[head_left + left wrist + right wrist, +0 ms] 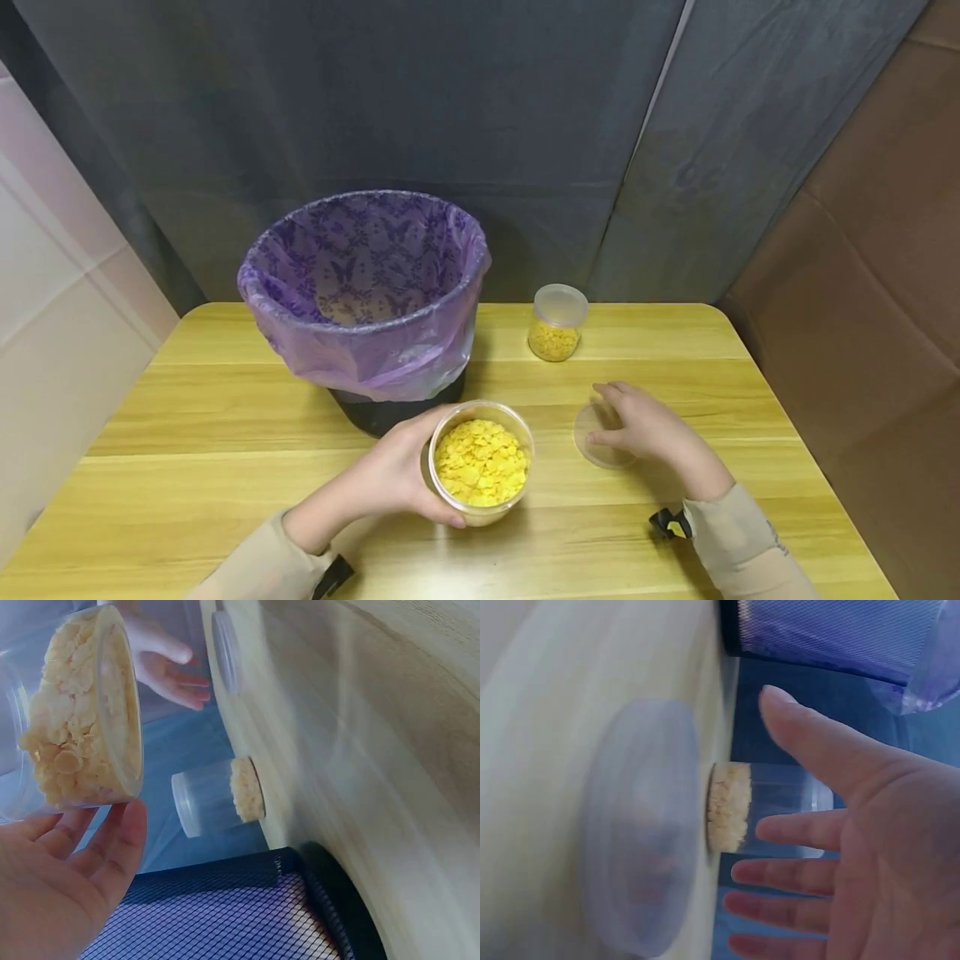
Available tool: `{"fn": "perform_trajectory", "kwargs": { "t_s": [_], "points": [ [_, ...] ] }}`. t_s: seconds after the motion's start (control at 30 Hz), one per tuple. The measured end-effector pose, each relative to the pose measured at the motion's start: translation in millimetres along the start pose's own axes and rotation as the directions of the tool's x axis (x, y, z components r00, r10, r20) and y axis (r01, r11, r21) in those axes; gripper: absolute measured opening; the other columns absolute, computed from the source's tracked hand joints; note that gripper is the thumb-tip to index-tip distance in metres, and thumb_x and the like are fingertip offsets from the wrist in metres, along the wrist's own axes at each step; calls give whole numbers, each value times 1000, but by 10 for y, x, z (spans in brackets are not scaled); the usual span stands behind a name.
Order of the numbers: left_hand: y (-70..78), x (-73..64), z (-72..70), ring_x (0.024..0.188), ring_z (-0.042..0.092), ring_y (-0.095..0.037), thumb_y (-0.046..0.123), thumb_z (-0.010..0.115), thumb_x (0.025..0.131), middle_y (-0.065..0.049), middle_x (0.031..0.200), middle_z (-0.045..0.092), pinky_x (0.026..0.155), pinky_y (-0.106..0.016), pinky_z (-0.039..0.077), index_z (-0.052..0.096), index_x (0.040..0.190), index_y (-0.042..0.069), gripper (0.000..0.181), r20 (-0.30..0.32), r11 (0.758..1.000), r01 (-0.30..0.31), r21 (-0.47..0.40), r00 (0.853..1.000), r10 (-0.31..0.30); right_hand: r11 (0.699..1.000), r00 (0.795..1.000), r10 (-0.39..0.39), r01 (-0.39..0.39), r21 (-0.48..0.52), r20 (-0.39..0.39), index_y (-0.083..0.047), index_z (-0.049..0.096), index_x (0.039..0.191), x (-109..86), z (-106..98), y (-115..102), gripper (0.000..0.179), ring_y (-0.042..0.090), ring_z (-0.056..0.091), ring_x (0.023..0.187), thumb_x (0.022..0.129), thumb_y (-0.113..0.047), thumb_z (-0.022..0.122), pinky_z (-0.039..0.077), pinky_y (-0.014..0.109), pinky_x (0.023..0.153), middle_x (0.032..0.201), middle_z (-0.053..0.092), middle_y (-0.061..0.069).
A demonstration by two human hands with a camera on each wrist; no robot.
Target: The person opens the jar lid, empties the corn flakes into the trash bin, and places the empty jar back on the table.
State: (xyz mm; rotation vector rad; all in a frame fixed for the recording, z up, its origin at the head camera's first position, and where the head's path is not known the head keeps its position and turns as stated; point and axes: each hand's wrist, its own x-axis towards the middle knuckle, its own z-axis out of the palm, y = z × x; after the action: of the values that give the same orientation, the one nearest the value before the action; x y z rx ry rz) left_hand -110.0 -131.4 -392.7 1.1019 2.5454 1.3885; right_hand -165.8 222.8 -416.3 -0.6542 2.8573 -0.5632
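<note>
Head view: clear round tub (489,517) of yellow flakes (482,463) clasped in left grip (401,468); right grip (651,425) loose, unclenched over lid (587,433).

there are two hands (408,467), two jars (555,340), one loose lid (595,420), one bin (381,413).

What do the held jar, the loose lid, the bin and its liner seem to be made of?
Held jar: clear, glossy, probably plastic; flakes show through its wall, though glass isn't ruled out.
Loose lid: likely smooth, translucent plastic; the table shows faintly through.
Bin: dark open mesh; metal or plastic, can't tell which.
Liner: apparently thin plastic film, slightly shiny, with creases.
</note>
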Motion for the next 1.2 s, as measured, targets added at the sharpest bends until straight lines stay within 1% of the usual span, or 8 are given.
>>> {"fn": "perform_trajectory", "kwargs": {
  "t_s": [0.1,0.23,0.4,0.57,0.77,0.93,1.13,1.2],
  "points": [
    [23,-23,-25,122,49,-19,43,94,46,4,135,52,103,-47,38,44,141,14,112,-11,1000,-1,18,1000,1,1000,998,-15,16,14,-60,8,46,135,34,-74,-47,73,44,47,120,84,-37,73,38,55,99,132,49,29],
    [56,-41,-59,122,49,-20,44,94,45,3,135,52,102,-48,38,44,142,14,113,-21,999,-3,39,1000,4,999,987,-11,17,37,-162,3,50,134,78,-166,-128,66,38,55,113,87,-39,69,45,52,92,129,55,22],
    [96,-64,-111,120,51,-19,43,94,44,2,133,54,101,-47,40,46,140,13,112,-38,998,-2,68,999,5,994,952,-43,71,83,-303,-4,57,129,132,-244,-245,53,29,62,100,90,-39,66,52,47,79,121,63,13],
    [117,-101,-174,117,53,-18,51,92,45,3,130,55,99,-46,42,47,139,13,111,-51,996,4,94,999,1,975,910,-85,159,155,-405,-5,60,124,181,-330,-389,41,24,64,94,93,-32,64,53,44,74,111,67,9],
    [154,-151,-250,116,53,-19,49,92,46,2,129,56,98,-48,42,47,139,12,109,-65,994,-2,106,998,9,955,883,-102,217,204,-459,-6,62,121,237,-441,-591,34,18,64,87,93,-27,63,54,39,71,98,68,2],
    [202,-186,-322,116,53,-20,48,92,47,2,130,56,97,-48,43,47,139,13,109,-81,992,-4,129,997,15,934,858,-108,260,245,-502,-5,62,120,281,-523,-753,32,16,63,81,92,-20,65,53,34,68,94,69,2],
    [255,-227,-413,115,54,-19,48,93,47,3,129,56,96,-45,44,47,139,15,108,-97,989,-13,145,995,28,907,855,-125,305,292,-504,-7,59,124,328,-604,-906,34,16,64,83,92,-18,65,53,35,70,97,69,1],
    [270,-244,-443,115,55,-19,49,92,48,4,128,56,95,-45,45,47,139,16,107,-101,989,-9,146,995,23,895,848,-139,328,301,-512,-7,60,124,344,-626,-946,34,16,64,82,92,-16,65,53,35,70,97,69,1]
  ]
}}
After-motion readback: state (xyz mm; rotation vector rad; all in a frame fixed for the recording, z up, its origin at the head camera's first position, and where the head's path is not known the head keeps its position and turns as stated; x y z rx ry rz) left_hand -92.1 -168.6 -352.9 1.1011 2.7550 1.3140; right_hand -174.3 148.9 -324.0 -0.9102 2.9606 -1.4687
